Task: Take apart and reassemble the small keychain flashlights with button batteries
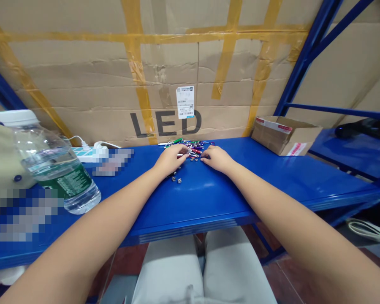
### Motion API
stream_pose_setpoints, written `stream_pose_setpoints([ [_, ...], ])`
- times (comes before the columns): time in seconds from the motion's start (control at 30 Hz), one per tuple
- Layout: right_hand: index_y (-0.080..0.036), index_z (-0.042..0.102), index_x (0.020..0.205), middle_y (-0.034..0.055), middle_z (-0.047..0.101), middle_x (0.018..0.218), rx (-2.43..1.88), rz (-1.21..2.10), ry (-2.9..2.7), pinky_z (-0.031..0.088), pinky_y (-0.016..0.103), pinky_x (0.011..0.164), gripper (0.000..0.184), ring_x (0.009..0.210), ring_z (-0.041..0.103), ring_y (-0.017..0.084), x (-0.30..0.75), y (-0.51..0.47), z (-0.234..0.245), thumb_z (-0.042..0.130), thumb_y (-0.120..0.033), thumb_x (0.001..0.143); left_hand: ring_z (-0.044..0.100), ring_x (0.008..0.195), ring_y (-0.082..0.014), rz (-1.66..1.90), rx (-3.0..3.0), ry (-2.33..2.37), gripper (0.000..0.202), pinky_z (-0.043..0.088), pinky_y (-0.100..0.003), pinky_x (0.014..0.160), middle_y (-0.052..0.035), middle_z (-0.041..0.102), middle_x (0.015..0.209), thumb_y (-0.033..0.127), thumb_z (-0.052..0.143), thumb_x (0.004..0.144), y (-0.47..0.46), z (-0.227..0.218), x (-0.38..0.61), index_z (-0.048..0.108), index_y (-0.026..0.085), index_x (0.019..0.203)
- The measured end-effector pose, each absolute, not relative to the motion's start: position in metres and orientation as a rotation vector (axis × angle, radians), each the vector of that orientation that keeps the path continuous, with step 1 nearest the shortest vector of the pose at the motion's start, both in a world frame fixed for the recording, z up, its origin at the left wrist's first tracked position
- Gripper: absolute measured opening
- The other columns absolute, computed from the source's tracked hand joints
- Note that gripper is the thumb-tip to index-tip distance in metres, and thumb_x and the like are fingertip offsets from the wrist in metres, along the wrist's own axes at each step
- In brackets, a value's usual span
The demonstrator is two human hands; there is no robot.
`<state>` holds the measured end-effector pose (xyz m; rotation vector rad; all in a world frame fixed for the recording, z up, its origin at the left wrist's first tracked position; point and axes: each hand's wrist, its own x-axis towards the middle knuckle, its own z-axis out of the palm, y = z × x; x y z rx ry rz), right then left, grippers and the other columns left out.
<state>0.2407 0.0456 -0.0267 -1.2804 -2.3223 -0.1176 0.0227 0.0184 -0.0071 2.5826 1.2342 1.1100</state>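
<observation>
A pile of small shiny pieces (196,145) in green, red, purple and silver lies at the back of the blue table, against the cardboard. Their exact kind is too small to make out. At the left side of the pile is my left hand (171,159), with thumb and fingers drawn together; what they pinch is hidden. My right hand (218,158) rests at the pile's right side, its fingers curled in at the small parts, their grip too small to make out. Between and below the hands lie several small metal pieces (179,180).
A water bottle (61,169) and a white power strip (90,153) stand on the left of the blue table (190,202). An opened cardboard box (272,141) sits at the back right. A tall cardboard panel (164,80) marked LED closes the back, beside a blue frame post (299,69).
</observation>
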Motion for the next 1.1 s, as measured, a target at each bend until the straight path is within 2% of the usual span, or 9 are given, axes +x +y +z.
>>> stream_pose_setpoints([
  [0.23, -0.019, 0.072, 0.076, 0.0065, 0.071, 0.084, -1.349, 0.009, -2.294, 0.046, 0.033, 0.077, 0.011, 0.08, 0.063, 0.021, 0.238, 0.043, -0.021, 0.064, -0.01, 0.076, 0.064, 0.082, -0.016, 1.068, 2.559, 1.199, 0.014, 0.053, -0.029, 0.075, -0.0031, 0.069, 0.094, 0.019, 0.057, 0.082, 0.022, -0.011, 0.022, 0.064, 0.018, 0.095],
  [0.43, -0.017, 0.067, 0.09, 0.0052, 0.07, 0.087, -1.068, 0.232, -1.934, 0.047, 0.029, 0.068, 0.014, 0.071, 0.06, 0.015, 0.224, 0.025, -0.009, 0.064, -0.023, 0.078, 0.064, 0.081, -0.0157, 1.073, 2.553, 1.161, 0.014, 0.053, -0.029, 0.075, -0.0023, 0.069, 0.091, 0.016, 0.056, 0.08, 0.021, -0.011, 0.023, 0.064, 0.018, 0.093],
  [0.57, -0.018, 0.066, 0.085, 0.0058, 0.068, 0.089, -0.928, 0.247, -1.912, 0.046, 0.029, 0.065, 0.011, 0.072, 0.059, 0.015, 0.214, 0.016, -0.006, 0.064, -0.025, 0.077, 0.065, 0.083, -0.0158, 1.077, 2.568, 1.128, 0.016, 0.053, -0.029, 0.076, -0.0022, 0.069, 0.093, 0.016, 0.055, 0.081, 0.018, -0.01, 0.024, 0.064, 0.018, 0.094],
  [0.77, -0.019, 0.068, 0.083, 0.0049, 0.068, 0.087, -0.873, 0.211, -1.948, 0.046, 0.03, 0.068, 0.008, 0.076, 0.06, 0.016, 0.213, 0.014, -0.005, 0.063, -0.023, 0.079, 0.064, 0.084, -0.0154, 1.112, 2.574, 1.114, 0.017, 0.053, -0.028, 0.076, -0.0021, 0.069, 0.094, 0.016, 0.056, 0.081, 0.017, -0.01, 0.024, 0.064, 0.019, 0.095],
  [0.93, -0.02, 0.07, 0.077, 0.0054, 0.068, 0.087, -0.75, 0.195, -2.026, 0.048, 0.032, 0.079, 0.008, 0.084, 0.062, 0.018, 0.213, 0.014, -0.005, 0.062, -0.02, 0.08, 0.064, 0.081, -0.0152, 1.127, 2.56, 1.113, 0.013, 0.053, -0.028, 0.075, -0.002, 0.069, 0.091, 0.018, 0.056, 0.081, 0.019, -0.011, 0.023, 0.064, 0.018, 0.091],
  [1.1, -0.021, 0.071, 0.091, 0.0064, 0.064, 0.095, -0.789, 0.156, -2.096, 0.048, 0.033, 0.081, 0.017, 0.085, 0.06, 0.017, 0.213, 0.016, -0.008, 0.057, -0.016, 0.082, 0.065, 0.082, -0.0155, 1.135, 2.525, 1.153, 0.016, 0.053, -0.028, 0.076, -0.0023, 0.07, 0.092, 0.017, 0.056, 0.081, 0.021, -0.011, 0.022, 0.065, 0.018, 0.094],
])
